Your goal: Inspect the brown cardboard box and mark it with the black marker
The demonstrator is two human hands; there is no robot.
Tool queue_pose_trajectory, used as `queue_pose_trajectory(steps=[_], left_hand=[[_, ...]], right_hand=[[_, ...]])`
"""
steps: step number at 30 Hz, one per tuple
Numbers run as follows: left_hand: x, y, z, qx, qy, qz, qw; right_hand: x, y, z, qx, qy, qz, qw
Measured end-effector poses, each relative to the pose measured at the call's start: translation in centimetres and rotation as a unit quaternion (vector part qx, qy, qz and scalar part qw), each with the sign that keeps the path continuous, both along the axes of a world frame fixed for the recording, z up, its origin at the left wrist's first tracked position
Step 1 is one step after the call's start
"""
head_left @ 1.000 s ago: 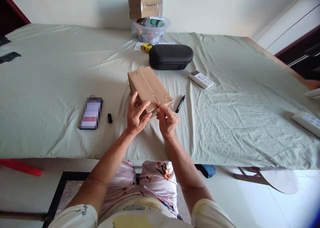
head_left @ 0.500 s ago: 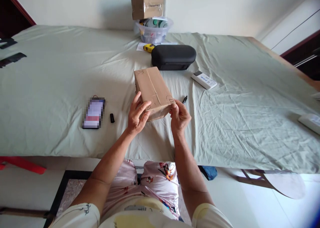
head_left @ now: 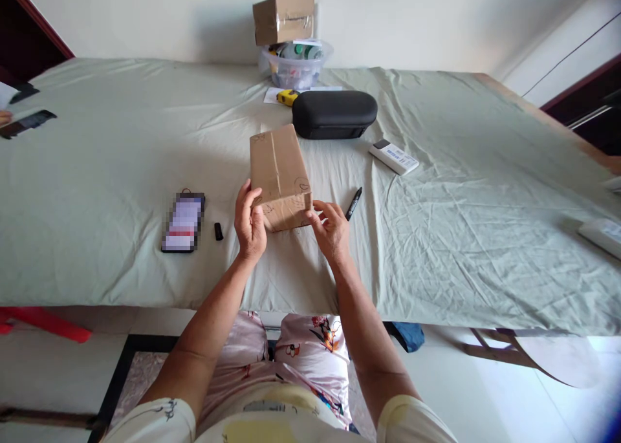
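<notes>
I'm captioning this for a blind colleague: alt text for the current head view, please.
A person's left hand and right hand touch the near corners of a cardboard box bearing hand-drawn marks, with pale green cloth beneath. A black marker lies to the box's right, a smartphone to its left, and a black hard case sits behind it.

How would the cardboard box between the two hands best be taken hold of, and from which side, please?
I would probably take the cardboard box by its two long side walls, left hand from the left, right hand from the right. It is oblong, with its long edges running roughly front to back, so those opposite walls likely suit one palm each.
</notes>
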State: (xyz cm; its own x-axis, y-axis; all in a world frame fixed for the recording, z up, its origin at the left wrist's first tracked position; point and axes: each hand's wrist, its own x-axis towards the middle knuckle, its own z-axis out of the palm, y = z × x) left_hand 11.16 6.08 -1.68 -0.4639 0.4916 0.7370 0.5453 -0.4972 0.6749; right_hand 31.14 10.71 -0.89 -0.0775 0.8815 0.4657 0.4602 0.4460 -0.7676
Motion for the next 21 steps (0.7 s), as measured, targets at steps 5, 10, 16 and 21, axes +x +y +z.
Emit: queue_pose_trajectory(steps=[5,10,16,21], left_hand=[[0.0,0.1,0.5,-0.005,-0.132,-0.004,0.991],[0.1,0.6,0.4,-0.044,-0.303,-0.1,0.947],[0.2,0.9,-0.5,-0.172,-0.4,-0.107,0.894],[-0.1,0.8,-0.6,-0.21,-0.33,-0.059,0.918]], right_hand=[[-0.1,0.1,-0.7,-0.073,0.0,0.04,0.997],[-0.2,0.0,-0.4,0.027,0.083,0.006,0.996],[0.2,0.5,-0.7,0.098,0.099,-0.029,0.99],[0.2,0.3,-0.8,0.125,0.063,0.013,0.99]])
